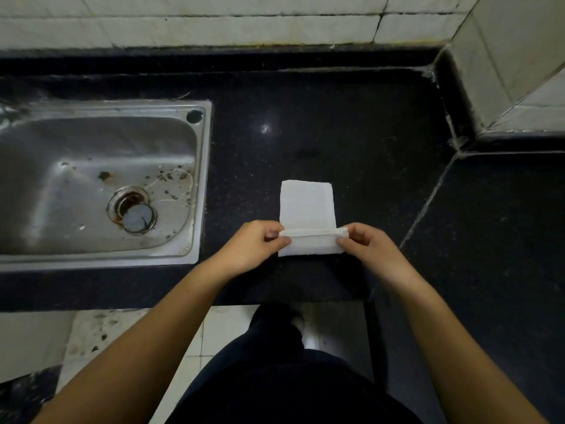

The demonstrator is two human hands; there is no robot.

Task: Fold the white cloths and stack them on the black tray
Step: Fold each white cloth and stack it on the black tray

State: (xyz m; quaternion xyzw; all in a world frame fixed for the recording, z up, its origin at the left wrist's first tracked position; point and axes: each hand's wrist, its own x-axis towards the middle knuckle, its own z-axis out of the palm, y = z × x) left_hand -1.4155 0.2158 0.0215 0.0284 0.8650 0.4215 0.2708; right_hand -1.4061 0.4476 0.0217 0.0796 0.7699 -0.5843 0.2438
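White cloth (307, 206) lies flat on the black stone counter (351, 133), its near edge lifted into a fold. Left hand (255, 244) pinches the fold's left end between thumb and curled fingers; right hand (367, 247) pinches the right end likewise. Nothing lies between hands and cloth. Left of them, well apart, sits a stained steel sink (201, 185) with its plug (139, 218); tiled wall (214, 26) behind.

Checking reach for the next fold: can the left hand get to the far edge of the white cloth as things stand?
Probably yes. The left hand pinches the near folded edge of the white cloth, and the black counter around the cloth's far edge holds nothing in the way. The right hand pinches the opposite end, well clear.
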